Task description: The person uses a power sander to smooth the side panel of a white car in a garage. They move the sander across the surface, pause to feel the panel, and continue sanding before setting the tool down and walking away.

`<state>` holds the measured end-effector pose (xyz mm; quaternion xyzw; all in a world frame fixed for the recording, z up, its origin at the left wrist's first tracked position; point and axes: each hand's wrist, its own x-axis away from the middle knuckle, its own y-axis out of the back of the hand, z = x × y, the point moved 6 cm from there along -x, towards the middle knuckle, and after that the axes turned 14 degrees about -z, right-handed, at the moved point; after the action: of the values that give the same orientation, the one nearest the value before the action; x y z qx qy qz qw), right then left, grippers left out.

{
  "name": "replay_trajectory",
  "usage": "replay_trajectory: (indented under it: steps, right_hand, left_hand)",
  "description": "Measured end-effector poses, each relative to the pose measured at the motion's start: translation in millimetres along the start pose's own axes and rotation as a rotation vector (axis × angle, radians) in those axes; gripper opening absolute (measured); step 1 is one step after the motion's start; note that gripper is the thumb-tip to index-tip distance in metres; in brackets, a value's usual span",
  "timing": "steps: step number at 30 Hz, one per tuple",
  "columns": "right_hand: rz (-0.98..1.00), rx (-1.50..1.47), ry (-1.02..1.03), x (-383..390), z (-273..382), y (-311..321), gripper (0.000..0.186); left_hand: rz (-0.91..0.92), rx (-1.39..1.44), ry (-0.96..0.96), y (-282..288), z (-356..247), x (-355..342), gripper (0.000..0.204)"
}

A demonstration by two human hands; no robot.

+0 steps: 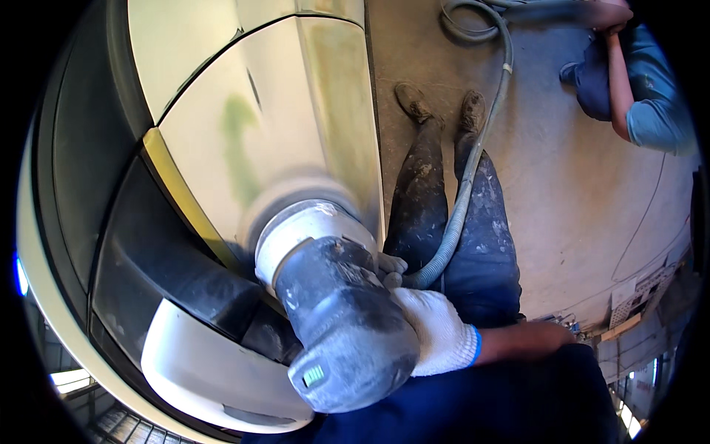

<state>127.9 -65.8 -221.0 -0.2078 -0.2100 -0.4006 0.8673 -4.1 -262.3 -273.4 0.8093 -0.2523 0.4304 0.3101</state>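
Note:
A power sander [333, 311] with a dusty black body and a pale round head is pressed against the white panel of a vehicle door [274, 96]. Its pad edge looks blurred. My right hand [433, 329], in a white knit glove with a blue cuff, is closed round the sander's right side; part of its grip is hidden behind the tool. A grey ribbed hose [462, 211] runs from beside the hand up along my legs. Greenish sanded patches [238, 148] mark the door. My left hand does not show.
A white mirror housing [214, 362] and dark window [96, 96] lie to the left. My legs [421, 185] stretch over the concrete floor [562, 222]. At upper right another person in a teal shirt [662, 96] is bent near the coiled hose [473, 33]. A thin cable [642, 218] crosses the floor.

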Motion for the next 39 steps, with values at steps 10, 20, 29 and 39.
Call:
replay_trajectory:
  steps: [10,20,29,39]
  right_hand:
    - [0.037,0.105,0.154,-25,20,31,0.074]
    - [0.166,0.237,0.171,-27,24,36,0.078]
    - [0.258,0.271,0.207,-17,17,31,0.084]
    - [0.243,0.289,0.198,-30,27,36,0.086]
  left_hand:
    - [-0.048,-0.002,0.053,0,-6,13,0.026]
    - [-0.08,-0.023,0.093,2,-11,22,0.028]
    - [-0.106,-0.017,0.123,2,-11,26,0.029]
    - [-0.102,-0.006,0.121,6,-11,26,0.03]
